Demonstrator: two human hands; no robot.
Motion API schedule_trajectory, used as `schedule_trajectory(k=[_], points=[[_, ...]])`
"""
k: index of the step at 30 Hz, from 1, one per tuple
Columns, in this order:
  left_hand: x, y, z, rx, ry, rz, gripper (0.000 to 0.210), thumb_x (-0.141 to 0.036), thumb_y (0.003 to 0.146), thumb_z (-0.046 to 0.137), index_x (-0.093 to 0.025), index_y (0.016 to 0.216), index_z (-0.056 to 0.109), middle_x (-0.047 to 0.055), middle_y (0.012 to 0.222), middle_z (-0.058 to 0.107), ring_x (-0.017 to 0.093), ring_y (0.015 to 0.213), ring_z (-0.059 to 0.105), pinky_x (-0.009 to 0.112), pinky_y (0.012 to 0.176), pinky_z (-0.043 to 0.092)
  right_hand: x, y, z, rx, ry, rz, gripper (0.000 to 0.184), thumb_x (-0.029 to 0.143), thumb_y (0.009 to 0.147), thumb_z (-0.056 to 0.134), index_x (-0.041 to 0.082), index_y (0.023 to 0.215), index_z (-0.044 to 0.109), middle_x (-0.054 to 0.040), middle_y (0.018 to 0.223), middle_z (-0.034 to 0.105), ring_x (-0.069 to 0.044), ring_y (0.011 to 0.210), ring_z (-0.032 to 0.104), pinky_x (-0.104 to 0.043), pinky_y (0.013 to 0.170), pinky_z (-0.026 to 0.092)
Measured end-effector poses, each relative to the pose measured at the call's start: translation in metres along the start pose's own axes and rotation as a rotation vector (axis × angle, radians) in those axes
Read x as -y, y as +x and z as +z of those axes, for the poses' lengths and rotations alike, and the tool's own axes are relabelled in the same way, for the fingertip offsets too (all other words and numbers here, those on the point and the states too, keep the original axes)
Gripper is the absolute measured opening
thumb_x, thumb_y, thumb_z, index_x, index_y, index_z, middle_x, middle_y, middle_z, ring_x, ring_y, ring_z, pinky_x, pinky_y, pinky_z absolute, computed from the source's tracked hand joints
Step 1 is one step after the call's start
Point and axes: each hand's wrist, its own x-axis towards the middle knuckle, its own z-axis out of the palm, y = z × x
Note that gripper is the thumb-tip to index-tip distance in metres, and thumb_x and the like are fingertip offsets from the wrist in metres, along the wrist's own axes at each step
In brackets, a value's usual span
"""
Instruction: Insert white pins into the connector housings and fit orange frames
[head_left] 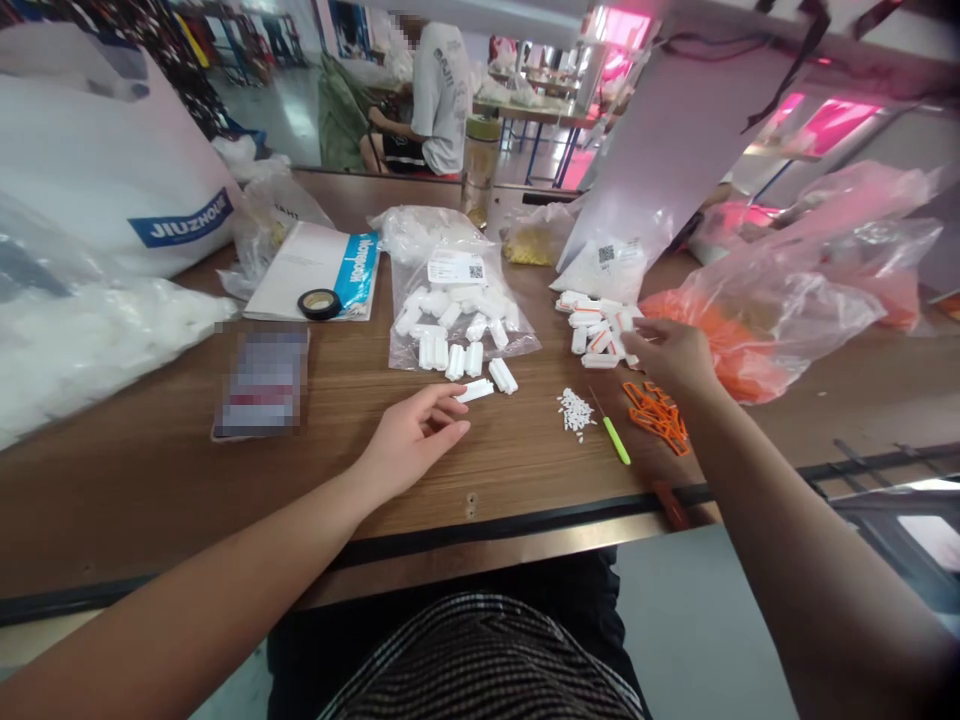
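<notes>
My left hand rests low over the table, thumb and fingers apart. Its index fingertip touches one end of a white plastic piece that lies flat. Just beyond are several loose white pieces and a clear bag full of the same kind. At the right, my right hand pinches a white plastic piece at the edge of a pile of white pieces with orange strips. Nearer me lie small white pegs, a thin pick with a green handle and orange loop-shaped parts.
A phone and black tape roll on a booklet lie left. Bags of white parts and orange parts flank the workspace. A bottle stands behind; another person sits beyond.
</notes>
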Motion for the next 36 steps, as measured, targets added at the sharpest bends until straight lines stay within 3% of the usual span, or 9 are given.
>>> schedule_trajectory(k=[3, 5, 8, 12, 19, 23, 28, 31, 36], points=[[0.0, 0.001, 0.0, -0.015, -0.044, -0.025, 0.042, -0.032, 0.087, 0.066, -0.021, 0.126, 0.059, 0.01, 0.111, 0.068, 0.019, 0.089, 0.066, 0.033, 0.072, 0.055, -0.003, 0.015, 0.0, -0.053, -0.096, -0.018, 0.053, 0.039, 0.084, 0.061, 0.003, 0.121, 0.069, -0.0236, 0.111, 0.072, -0.028, 0.097, 0.068, -0.039, 0.084, 0.047], [0.0, 0.002, 0.0, -0.027, -0.06, -0.033, 0.04, -0.032, 0.087, 0.066, -0.021, 0.125, 0.06, 0.01, 0.111, 0.068, 0.019, 0.088, 0.066, 0.032, 0.07, 0.054, 0.012, 0.007, 0.008, -0.021, -0.091, -0.082, 0.045, 0.039, 0.084, 0.06, 0.007, 0.111, 0.074, -0.0206, 0.107, 0.073, -0.026, 0.095, 0.068, -0.037, 0.083, 0.047], [-0.001, 0.002, -0.001, -0.043, -0.053, -0.035, 0.037, -0.032, 0.087, 0.066, -0.02, 0.121, 0.062, 0.009, 0.109, 0.069, 0.019, 0.088, 0.066, 0.031, 0.068, 0.054, 0.049, -0.024, 0.035, 0.135, -0.003, -0.247, 0.03, 0.039, 0.082, 0.063, 0.018, 0.098, 0.077, -0.0085, 0.092, 0.076, -0.02, 0.079, 0.069, -0.033, 0.074, 0.05], [-0.002, 0.002, -0.002, -0.064, -0.033, -0.018, 0.034, -0.032, 0.088, 0.065, -0.02, 0.12, 0.063, 0.009, 0.106, 0.07, 0.019, 0.086, 0.067, 0.031, 0.07, 0.054, 0.096, -0.064, 0.07, 0.387, 0.012, -0.417, 0.04, 0.039, 0.081, 0.065, 0.023, 0.117, 0.07, -0.0041, 0.087, 0.075, -0.019, 0.075, 0.068, -0.031, 0.069, 0.049], [-0.002, 0.001, -0.004, -0.081, 0.008, 0.022, 0.03, -0.031, 0.089, 0.065, -0.021, 0.117, 0.065, 0.007, 0.103, 0.07, 0.018, 0.088, 0.067, 0.035, 0.08, 0.053, 0.103, -0.079, 0.07, 0.304, -0.162, -0.523, 0.052, 0.023, 0.08, 0.063, 0.02, 0.132, 0.058, -0.0046, 0.093, 0.075, -0.023, 0.08, 0.067, -0.032, 0.069, 0.048], [-0.004, 0.0, -0.002, -0.034, -0.077, 0.017, 0.039, -0.036, 0.087, 0.069, -0.023, 0.123, 0.062, 0.007, 0.109, 0.068, 0.016, 0.081, 0.067, 0.032, 0.072, 0.055, 0.091, -0.098, 0.058, 0.12, -0.101, -0.846, 0.06, 0.02, 0.088, 0.058, 0.021, 0.146, 0.044, -0.0055, 0.099, 0.074, -0.023, 0.089, 0.066, -0.034, 0.071, 0.052], [-0.009, -0.004, 0.001, 0.046, -0.047, 0.108, 0.033, -0.03, 0.082, 0.075, -0.024, 0.113, 0.068, 0.003, 0.098, 0.07, 0.015, 0.081, 0.066, 0.032, 0.075, 0.057, 0.086, -0.13, 0.053, 0.11, -0.05, -1.23, 0.072, 0.012, 0.092, 0.055, 0.028, 0.156, 0.025, -0.0052, 0.102, 0.071, -0.021, 0.085, 0.061, -0.034, 0.069, 0.053], [-0.011, -0.007, 0.003, 0.012, 0.076, 0.234, 0.015, -0.024, 0.085, 0.071, -0.023, 0.1, 0.071, 0.003, 0.098, 0.07, 0.015, 0.086, 0.067, 0.029, 0.071, 0.057, 0.088, -0.138, 0.051, 0.11, 0.062, -1.124, 0.062, 0.018, 0.091, 0.062, 0.023, 0.148, 0.039, -0.0087, 0.109, 0.068, -0.021, 0.091, 0.062, -0.035, 0.075, 0.056], [-0.011, -0.016, 0.009, -0.036, 0.14, 0.347, 0.026, -0.02, 0.084, 0.072, -0.022, 0.107, 0.061, 0.003, 0.1, 0.073, 0.014, 0.084, 0.071, 0.026, 0.07, 0.061, 0.083, -0.138, 0.041, 0.224, 0.294, -0.938, 0.023, 0.016, 0.089, 0.066, 0.02, 0.112, 0.062, -0.0078, 0.105, 0.067, -0.017, 0.095, 0.065, -0.032, 0.082, 0.057]])
